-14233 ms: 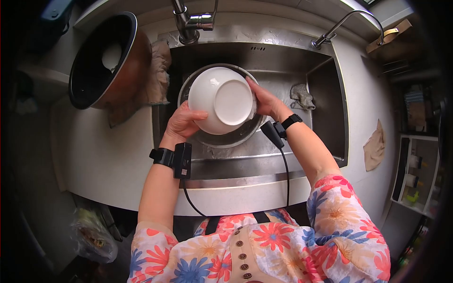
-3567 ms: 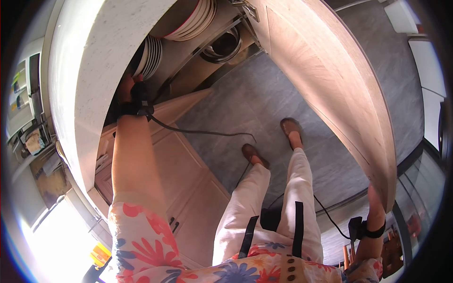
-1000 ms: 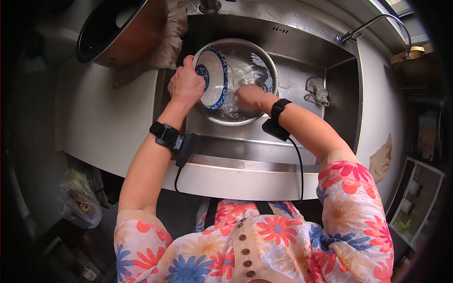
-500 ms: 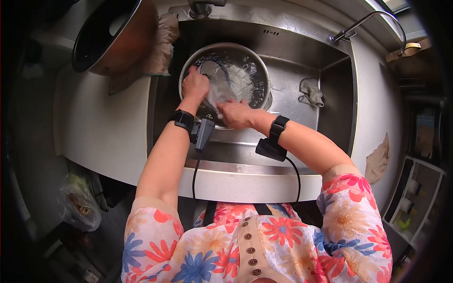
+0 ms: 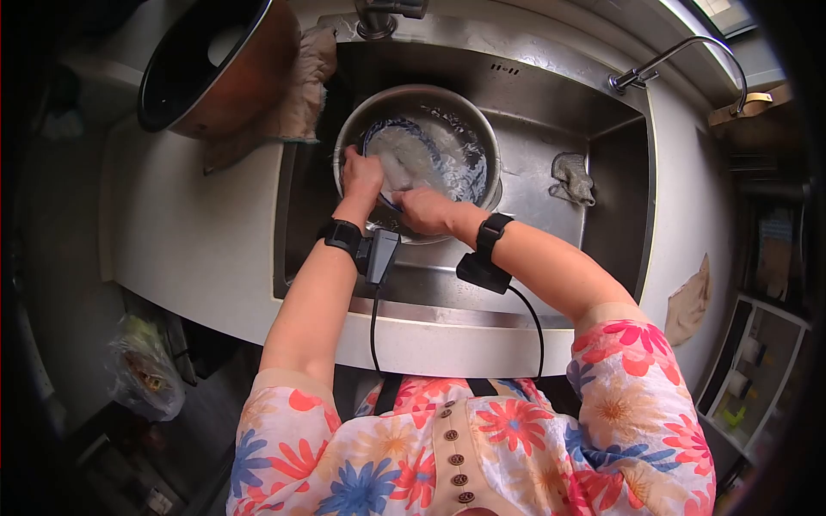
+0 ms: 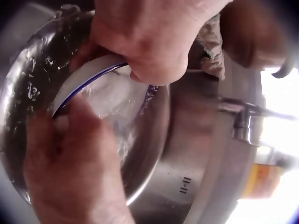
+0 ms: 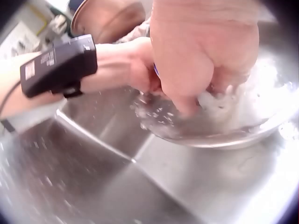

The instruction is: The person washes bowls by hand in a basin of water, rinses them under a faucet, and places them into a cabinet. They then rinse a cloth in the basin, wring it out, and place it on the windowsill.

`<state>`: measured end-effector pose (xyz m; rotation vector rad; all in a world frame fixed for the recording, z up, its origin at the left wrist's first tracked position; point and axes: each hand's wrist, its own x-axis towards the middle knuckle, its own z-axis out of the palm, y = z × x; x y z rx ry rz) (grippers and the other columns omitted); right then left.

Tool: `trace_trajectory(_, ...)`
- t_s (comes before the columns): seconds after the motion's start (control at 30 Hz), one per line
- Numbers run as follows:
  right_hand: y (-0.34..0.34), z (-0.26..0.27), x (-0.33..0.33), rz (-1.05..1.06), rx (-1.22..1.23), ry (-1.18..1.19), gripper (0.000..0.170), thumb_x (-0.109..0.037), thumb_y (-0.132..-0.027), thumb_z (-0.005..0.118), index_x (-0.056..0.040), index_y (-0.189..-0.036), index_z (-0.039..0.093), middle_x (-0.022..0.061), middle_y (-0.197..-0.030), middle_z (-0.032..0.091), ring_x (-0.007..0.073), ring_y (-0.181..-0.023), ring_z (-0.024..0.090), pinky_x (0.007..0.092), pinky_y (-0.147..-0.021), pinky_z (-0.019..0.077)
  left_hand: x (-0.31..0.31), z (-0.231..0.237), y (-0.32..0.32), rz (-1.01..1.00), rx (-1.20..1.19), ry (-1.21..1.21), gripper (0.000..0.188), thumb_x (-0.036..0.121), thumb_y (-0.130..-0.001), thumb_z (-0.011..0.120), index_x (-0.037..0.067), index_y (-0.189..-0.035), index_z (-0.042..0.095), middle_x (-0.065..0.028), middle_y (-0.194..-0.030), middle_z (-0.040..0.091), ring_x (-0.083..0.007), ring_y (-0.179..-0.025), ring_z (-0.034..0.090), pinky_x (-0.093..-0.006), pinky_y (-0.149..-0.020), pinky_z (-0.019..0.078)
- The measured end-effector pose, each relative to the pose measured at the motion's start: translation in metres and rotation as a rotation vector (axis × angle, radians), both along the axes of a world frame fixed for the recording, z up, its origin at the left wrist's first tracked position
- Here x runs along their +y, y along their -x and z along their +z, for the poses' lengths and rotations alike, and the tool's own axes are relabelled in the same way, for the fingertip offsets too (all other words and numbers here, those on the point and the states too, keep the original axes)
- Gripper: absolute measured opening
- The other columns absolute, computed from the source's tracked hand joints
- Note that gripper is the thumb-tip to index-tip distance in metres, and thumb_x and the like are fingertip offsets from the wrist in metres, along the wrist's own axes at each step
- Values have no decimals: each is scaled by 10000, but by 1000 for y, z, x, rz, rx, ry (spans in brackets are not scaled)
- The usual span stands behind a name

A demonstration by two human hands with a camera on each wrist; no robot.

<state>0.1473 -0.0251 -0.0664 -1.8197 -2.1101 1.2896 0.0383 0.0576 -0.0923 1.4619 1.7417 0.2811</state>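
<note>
Fingers of left hand [image 5: 362, 176] and right hand [image 5: 428, 211] clamp the edge of a blue-rimmed bowl [image 6: 110, 98] inside a water-filled steel basin [image 5: 496, 148]; presumably ceramic, hence stiff, fairly heavy, slippery, chippable, best gripped at opposite rim sides.

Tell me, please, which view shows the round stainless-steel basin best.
The head view, showing most of the basin. In the left wrist view, the left hand and right hand hide much; the right wrist shows only part.
</note>
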Motion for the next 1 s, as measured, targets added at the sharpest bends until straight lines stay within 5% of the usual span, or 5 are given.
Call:
trace_trajectory(0.17,2,-31,-16,58,-333,-241,347,-96,-740,516,-56,-1084,510,160,-1072,575,318,-1021,532,391,-852,435,-5,19,6,202,-257,278,618,207,-754,486,-2,-1300,286,-252,-1217,441,-408,-1045,502,-490,-720,522)
trace_trajectory(0.33,7,19,14,8,45,-156,254,-161,-740,547,-19,-951,562,240,-789,587,420,-798,554,453,-693,458,-29,19,-1,154,-196,86,664,239,-731,518,7,-1309,288,-287,-1194,464,-403,-1117,457,-401,-952,355)
trace_trajectory(0.67,-19,-48,-24,84,-350,-461,306,-126,-733,535,-45,-1025,577,197,-883,611,352,-893,573,419,-783,451,-18,21,9,248,-400,322,653,228,-766,496,8,-1327,243,-278,-1221,435,-405,-1098,472,-429,-913,397)
trace_trajectory(0.83,-38,15,6,181,-148,-82,253,-221,-729,632,-42,-908,635,142,-817,640,258,-805,618,357,-733,471,-12,40,7,-285,-101,-18,796,387,-743,591,20,-1347,227,-293,-1175,456,-398,-1078,483,-407,-929,384)
trace_trajectory(1.0,-68,27,10,-387,537,235,314,-296,-719,726,-18,-844,652,35,-701,614,98,-663,565,241,-617,462,-4,49,42,-810,-84,-146,633,369,-609,741,4,-1092,556,-196,-1138,525,-307,-1053,510,-366,-900,395)
